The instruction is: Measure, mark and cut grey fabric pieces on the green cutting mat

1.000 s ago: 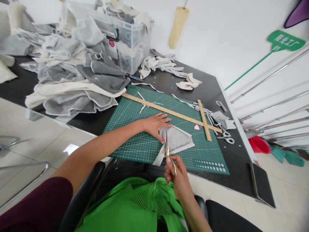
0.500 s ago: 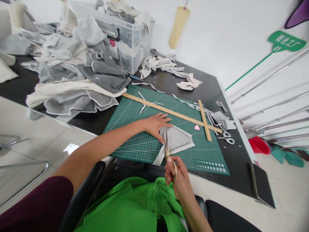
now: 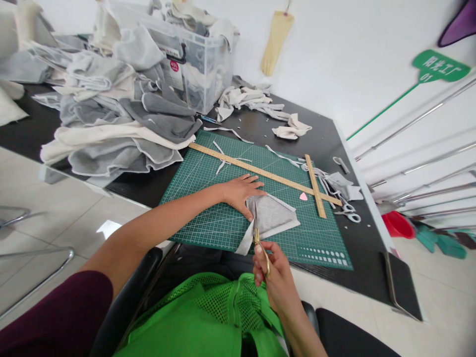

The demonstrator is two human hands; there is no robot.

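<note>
Scissors (image 3: pixel 258 233) drawn slightly back toward the body since a second ago; little else has shifted.
Right hand (image 3: pixel 273 275) grips the scissors closed-fisted, blades in the grey fabric piece (image 3: pixel 273 215) on the green cutting mat (image 3: pixel 208 203); left hand (image 3: pixel 241 192) presses flat, open, on the fabric's edge.

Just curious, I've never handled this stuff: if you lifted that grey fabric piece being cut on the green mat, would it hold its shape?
Probably not. The grey fabric piece lies flat, with a strip drooping over the mat edge, so it looks floppy. It seems thin and light. The left hand pins it while the scissors cut, suggesting it slides easily.
</note>
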